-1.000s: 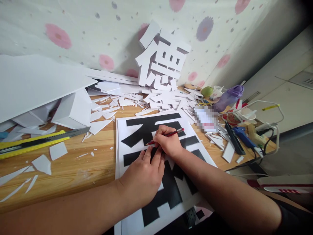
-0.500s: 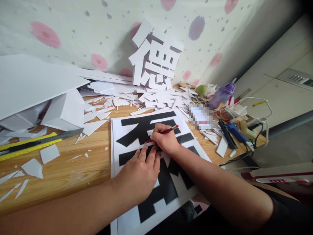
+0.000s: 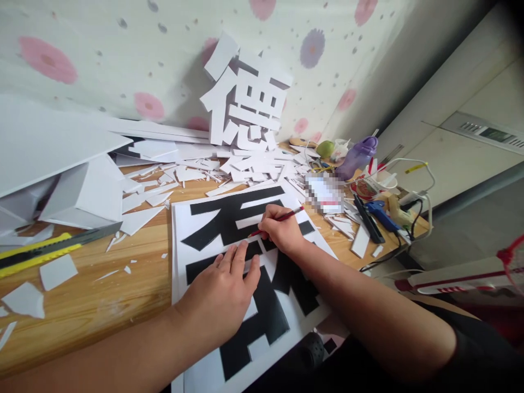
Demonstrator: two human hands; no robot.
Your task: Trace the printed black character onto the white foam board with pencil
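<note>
A white sheet printed with a large black character lies on the table in front of me. My right hand is closed around a dark red pencil, its tip on the sheet by the edge of a black stroke. My left hand rests flat on the sheet to the lower left, fingers spread and holding nothing. Its fingertips lie just below the pencil tip. The left hand and right forearm cover parts of the character.
A white cut-out character leans against the flowered wall above scattered white scraps. A yellow utility knife lies left beside white board pieces. To the right are a purple bottle, a blue tool and cables.
The view has shifted, so the scene sits further left. Over the sheet, the pencil tip has moved a little right with my right hand. My left fingers have shifted and spread slightly.
</note>
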